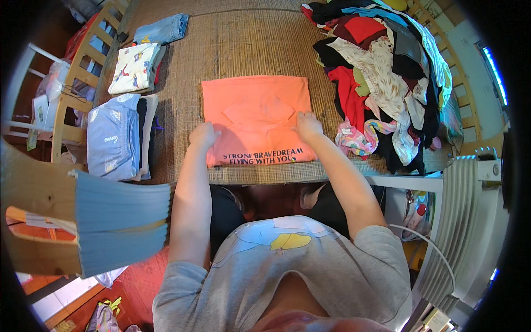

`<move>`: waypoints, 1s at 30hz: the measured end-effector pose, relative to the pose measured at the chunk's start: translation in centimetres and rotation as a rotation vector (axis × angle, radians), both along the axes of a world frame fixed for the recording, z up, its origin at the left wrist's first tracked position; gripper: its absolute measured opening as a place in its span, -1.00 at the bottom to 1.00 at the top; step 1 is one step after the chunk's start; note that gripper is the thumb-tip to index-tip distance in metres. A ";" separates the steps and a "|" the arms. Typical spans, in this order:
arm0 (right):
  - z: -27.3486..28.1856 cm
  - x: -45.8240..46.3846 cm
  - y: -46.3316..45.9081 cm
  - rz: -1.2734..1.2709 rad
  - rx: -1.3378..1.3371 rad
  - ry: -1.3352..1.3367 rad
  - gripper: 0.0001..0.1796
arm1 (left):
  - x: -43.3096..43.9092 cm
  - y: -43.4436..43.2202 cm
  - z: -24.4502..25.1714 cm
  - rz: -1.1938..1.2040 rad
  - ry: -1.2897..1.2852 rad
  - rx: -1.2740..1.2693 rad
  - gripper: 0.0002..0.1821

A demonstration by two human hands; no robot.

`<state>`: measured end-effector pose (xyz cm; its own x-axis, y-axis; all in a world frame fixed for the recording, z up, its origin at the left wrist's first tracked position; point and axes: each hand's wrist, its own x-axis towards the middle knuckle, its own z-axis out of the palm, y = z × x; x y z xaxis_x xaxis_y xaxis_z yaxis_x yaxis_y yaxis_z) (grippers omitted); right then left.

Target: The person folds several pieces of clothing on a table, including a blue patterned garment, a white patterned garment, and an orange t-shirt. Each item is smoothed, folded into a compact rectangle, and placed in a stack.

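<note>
A coral-orange T-shirt (257,137) lies folded into a flat rectangle on the woven mat. Dark printed lettering runs along its near edge, and a neckline-shaped outline shows in its middle. My left hand (203,135) grips the shirt's left side, thumb on top and the other fingers mostly hidden. On the opposite side, my right hand (308,126) holds the right edge with its fingers bent over the cloth.
Folded clothes stand at the left: light-blue pants (114,137), a white patterned garment (133,68) and denim (161,29). A loose heap of clothes (381,79) covers the right side of the woven mat (244,45). Wooden rails (72,103) border the bed.
</note>
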<state>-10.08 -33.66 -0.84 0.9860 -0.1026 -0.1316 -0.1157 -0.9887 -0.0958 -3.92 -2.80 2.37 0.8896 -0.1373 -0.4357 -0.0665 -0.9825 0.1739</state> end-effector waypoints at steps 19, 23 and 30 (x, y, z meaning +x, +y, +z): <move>5.7 -2.6 1.6 0.061 -0.010 0.520 -0.33 | -4.8 -0.3 0.3 -0.188 0.015 0.037 -0.43; 4.8 -4.9 2.6 0.073 -0.194 0.578 -0.37 | -6.9 -1.1 -0.7 -0.268 0.070 0.261 -0.47; 2.4 -4.2 -0.1 0.237 -0.123 0.427 -0.64 | -6.3 -2.5 -0.1 -0.322 -0.161 0.267 -0.71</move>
<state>-14.25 -33.80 1.58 0.8449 0.0778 -0.5292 0.1104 -0.9934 0.0302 -10.25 -5.28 2.28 0.8793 -0.3202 -0.3526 -0.3820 -0.9163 -0.1205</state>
